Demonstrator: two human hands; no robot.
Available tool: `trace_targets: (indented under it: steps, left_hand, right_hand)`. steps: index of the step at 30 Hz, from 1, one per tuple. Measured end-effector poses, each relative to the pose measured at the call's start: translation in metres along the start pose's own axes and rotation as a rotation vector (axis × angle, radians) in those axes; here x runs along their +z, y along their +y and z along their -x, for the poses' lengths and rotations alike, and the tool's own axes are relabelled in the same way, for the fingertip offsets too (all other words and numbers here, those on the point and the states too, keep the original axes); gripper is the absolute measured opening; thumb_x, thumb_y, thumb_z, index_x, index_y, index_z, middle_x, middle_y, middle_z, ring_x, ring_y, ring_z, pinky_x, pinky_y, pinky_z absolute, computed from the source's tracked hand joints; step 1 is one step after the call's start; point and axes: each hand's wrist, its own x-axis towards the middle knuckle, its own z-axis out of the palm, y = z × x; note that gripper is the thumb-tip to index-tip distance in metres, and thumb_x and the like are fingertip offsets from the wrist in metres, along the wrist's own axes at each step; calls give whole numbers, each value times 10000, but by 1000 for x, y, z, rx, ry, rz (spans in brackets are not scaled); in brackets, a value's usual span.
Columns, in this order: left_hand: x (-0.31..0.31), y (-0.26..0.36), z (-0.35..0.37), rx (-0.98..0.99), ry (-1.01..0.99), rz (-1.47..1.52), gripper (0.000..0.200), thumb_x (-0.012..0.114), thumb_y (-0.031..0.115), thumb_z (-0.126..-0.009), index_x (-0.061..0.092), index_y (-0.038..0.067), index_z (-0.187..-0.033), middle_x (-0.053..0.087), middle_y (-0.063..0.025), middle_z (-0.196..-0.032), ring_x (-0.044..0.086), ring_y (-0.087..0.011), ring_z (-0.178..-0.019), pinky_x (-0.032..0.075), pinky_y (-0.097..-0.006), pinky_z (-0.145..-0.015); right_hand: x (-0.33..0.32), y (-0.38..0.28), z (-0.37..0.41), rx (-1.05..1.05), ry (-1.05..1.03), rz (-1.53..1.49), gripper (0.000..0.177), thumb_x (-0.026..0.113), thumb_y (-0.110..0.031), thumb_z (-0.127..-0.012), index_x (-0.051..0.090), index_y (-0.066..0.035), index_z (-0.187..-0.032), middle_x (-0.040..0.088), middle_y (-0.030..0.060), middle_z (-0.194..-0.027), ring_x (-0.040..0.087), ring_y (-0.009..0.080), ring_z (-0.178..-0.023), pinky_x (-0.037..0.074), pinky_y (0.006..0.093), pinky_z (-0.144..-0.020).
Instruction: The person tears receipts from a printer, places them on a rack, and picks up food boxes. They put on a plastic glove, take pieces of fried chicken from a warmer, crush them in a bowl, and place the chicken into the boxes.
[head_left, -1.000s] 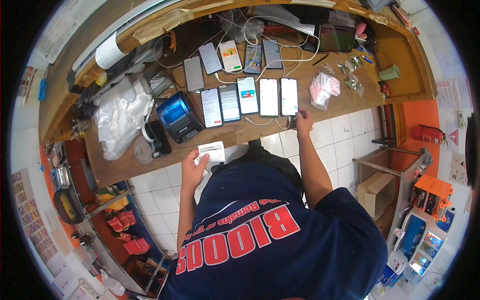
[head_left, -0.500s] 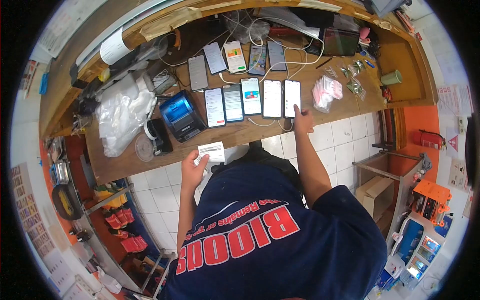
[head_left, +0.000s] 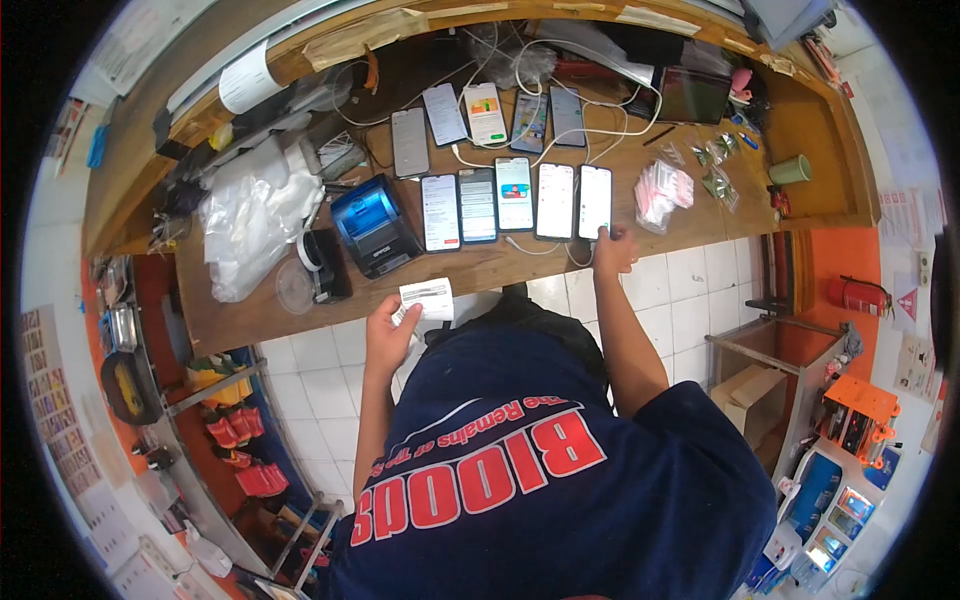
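The left hand [head_left: 386, 335] holds a small white paper [head_left: 427, 299] with print on it. The right hand [head_left: 616, 252] is at the bottom end of the phone [head_left: 595, 197] farthest right in the front row. Four more phones [head_left: 514, 195] lie beside it on the wooden bench [head_left: 240, 322]. Five back phones [head_left: 487, 115] lie behind, near curly white wires [head_left: 642, 122]. A blue and black box [head_left: 375, 225] sits to the left.
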Motion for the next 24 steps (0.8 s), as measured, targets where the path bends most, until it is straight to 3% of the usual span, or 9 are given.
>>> trace_targets:
  steps: [2,3,5,9,13,16,17,19,24]
  left_hand:
    - [-1,2,0,7,21,-17,189,663,100,-966,685,-34,-1097,735,-71,-1033,640,-102,-927,497,-273,-851]
    - [-1,2,0,7,27,5,189,665,100,-965,685,-34,-1097,734,-72,-1035,641,-105,-928,498,-273,-855]
    - [-6,2,2,8,42,25,188,667,100,-965,684,-34,-1096,734,-73,-1037,642,-107,-929,498,-274,-858]
    - [-14,-7,6,-2,56,64,199,675,99,-964,677,-30,-1115,728,-73,-1050,637,-108,-948,491,-272,-869]
    - [-29,-8,19,-6,168,49,219,693,113,-958,682,-28,-1126,726,-72,-1051,639,-109,-940,492,-271,-858]
    - [-44,-13,29,-40,293,97,227,676,125,-965,693,-42,-1117,733,-70,-1022,633,-97,-911,501,-267,-836]
    - [-50,-15,31,-44,319,99,227,676,125,-965,693,-42,-1117,733,-70,-1022,633,-97,-911,501,-267,-836]
    - [-61,-15,36,-106,400,187,262,675,148,-970,690,-54,-1135,732,-68,-1014,635,-97,-889,503,-265,-815]
    - [-81,-18,45,-86,441,444,239,651,142,-990,683,-41,-1140,721,-84,-984,663,-106,-846,524,-243,-733]
  right_hand:
    - [12,-7,22,-176,302,178,381,734,-341,-745,691,-186,-1090,659,87,-1089,574,319,-1107,409,535,-951]
    - [15,-12,33,-178,292,178,381,734,-341,-745,691,-186,-1090,659,87,-1089,574,319,-1107,409,535,-951]
    - [17,-24,57,-416,53,-24,385,711,-230,-742,668,-127,-1111,594,157,-1102,538,356,-1068,409,462,-941]
    - [25,-56,111,-674,-310,-225,324,714,-189,-746,695,-131,-1065,638,83,-1050,548,306,-1009,427,440,-901]
    - [39,-83,149,-730,-475,-177,297,706,-151,-771,697,-115,-1066,638,82,-1040,565,279,-962,453,396,-878]
    - [42,-110,183,-478,-974,-410,287,755,-185,-835,692,-79,-1094,643,51,-1083,571,203,-1002,473,356,-888]
    - [45,-116,195,-486,-999,-403,287,755,-185,-835,692,-79,-1094,643,51,-1083,571,203,-1002,473,356,-888]
    - [36,-141,227,-440,-1448,-380,351,790,-259,-849,691,-93,-1142,654,50,-1122,559,190,-1077,464,356,-929]
    - [42,-159,309,-925,-1544,-217,332,777,-292,-880,716,-50,-1098,669,48,-1165,549,188,-1168,446,375,-986]
